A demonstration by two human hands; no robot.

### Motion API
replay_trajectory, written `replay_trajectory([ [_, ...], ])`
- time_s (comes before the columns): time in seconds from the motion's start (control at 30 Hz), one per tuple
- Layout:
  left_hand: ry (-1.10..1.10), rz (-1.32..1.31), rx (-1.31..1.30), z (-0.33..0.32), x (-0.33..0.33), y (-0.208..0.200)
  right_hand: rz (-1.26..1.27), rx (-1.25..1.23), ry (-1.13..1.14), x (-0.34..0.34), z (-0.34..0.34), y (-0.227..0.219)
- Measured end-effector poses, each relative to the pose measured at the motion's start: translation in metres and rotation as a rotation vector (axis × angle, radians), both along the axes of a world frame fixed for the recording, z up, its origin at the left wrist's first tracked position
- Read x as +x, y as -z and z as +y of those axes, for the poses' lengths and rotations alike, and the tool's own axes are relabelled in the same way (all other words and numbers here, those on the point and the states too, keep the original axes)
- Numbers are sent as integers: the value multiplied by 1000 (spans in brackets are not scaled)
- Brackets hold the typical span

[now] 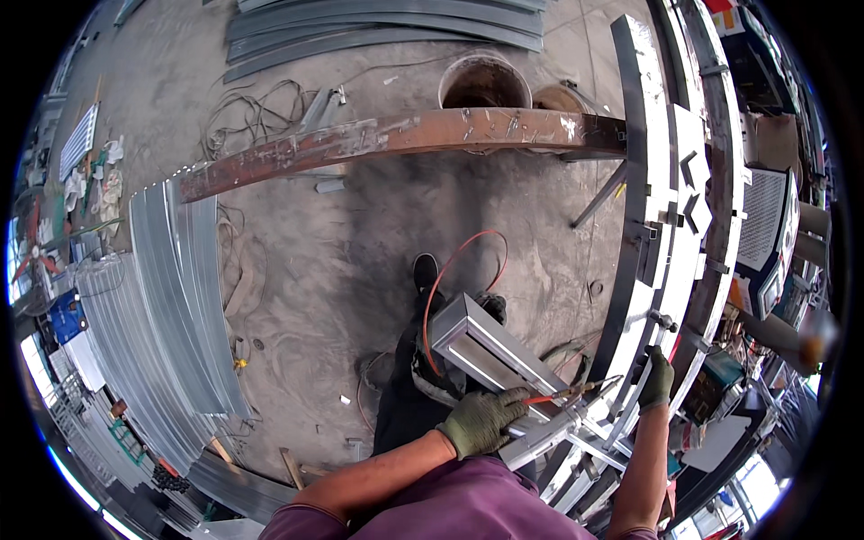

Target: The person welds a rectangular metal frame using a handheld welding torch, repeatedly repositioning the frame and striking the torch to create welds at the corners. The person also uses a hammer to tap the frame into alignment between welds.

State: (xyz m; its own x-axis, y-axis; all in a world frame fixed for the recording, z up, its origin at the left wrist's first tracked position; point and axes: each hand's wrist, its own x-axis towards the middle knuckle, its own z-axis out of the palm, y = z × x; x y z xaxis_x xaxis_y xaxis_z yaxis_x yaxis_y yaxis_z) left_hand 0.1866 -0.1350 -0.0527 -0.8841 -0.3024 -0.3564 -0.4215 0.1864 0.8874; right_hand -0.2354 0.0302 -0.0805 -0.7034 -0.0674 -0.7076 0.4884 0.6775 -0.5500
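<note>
My left hand [486,423], in a green work glove, is closed round the orange handle of a slim torch-like tool [569,393]. The tool's thin tip points right, over a bright metal frame [567,423]. At that frame's far right, my right hand [658,382], also gloved in green, is closed beside the long dark-faced steel profile [621,306]. Whatever is in its fingers is too small and dark to make out. Just beyond them sits a small dark clamp-like fitting [664,321]. A silver box-section frame [490,346] slants up in front of my legs.
An orange hose [468,238] loops by my feet. A rusty beam [405,133] crosses ahead, with a bucket [486,83] behind it. Grey metal sheets [171,306] are stacked at the left, more strips [387,31] at the far side. Cables [256,112] lie on the concrete floor.
</note>
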Motion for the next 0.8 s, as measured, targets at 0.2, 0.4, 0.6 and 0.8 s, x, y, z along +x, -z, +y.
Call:
replay_trajectory([
  [0.2,99,52,-47,0,9,11,-59,123,-7,1,12,23],
  [0.4,163,35,-12,-11,11,10,-16,186,-21,10,11,21],
  [0.6,25,69,3,-17,6,3,102,213,-19,-1,-19,-8],
  [0.8,-36,74,-37,-5,-1,5,135,109,-126,-57,6,-13],
])
